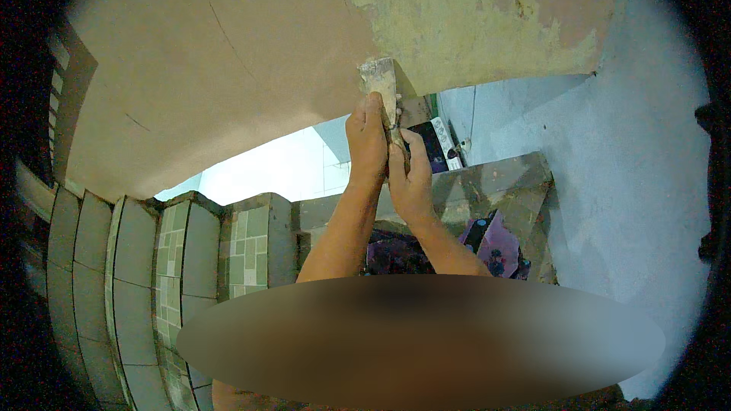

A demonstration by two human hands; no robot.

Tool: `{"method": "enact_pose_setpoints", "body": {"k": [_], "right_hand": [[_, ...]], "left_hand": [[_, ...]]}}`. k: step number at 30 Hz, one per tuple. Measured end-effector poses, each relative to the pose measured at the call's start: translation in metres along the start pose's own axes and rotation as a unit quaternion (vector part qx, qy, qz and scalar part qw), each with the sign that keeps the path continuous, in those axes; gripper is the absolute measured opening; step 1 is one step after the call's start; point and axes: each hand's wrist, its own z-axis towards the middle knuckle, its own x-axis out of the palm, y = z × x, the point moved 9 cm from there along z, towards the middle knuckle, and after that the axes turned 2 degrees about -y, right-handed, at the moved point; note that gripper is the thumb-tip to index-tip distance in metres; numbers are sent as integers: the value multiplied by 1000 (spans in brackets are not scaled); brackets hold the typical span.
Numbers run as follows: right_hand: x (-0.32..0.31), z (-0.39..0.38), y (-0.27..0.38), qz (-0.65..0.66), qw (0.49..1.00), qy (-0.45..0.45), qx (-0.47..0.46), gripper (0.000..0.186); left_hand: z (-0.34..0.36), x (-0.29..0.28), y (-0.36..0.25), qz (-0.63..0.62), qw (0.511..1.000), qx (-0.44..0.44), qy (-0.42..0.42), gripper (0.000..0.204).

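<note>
Purple patterned cloth (499,250) shows below the wrists; the right hand (411,176) is closed round the lower end of a flat-bladed scraper (378,80); the left hand (367,141) clasps it higher up, one finger against the blade; its tip is at the tan-painted wall (228,38), beside patchy yellow.
</note>
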Motion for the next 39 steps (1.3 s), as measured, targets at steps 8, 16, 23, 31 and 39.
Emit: {"method": "enact_pose_setpoints", "body": {"k": [8, 16, 23, 31, 39], "right_hand": [[-3, 0, 5, -4, 999, -27, -19, 27], [-2, 1, 5, 26, 999, -24, -3, 26], [2, 1, -5, 46, 995, 3, 83, 30], [-2, 2, 5, 10, 1000, -22, 16, 32], [2, 2, 1, 28, 999, -2, 26, 30]], "left_hand": [[6, 1, -6, 5, 998, 64, 5, 34], [8, 0, -3, 13, 998, 54, 10, 35], [5, 1, -10, 7, 999, 43, 4, 35], [5, -1, -12, 55, 997, 47, -4, 35], [8, -1, -10, 19, 998, 50, -12, 36]]}}
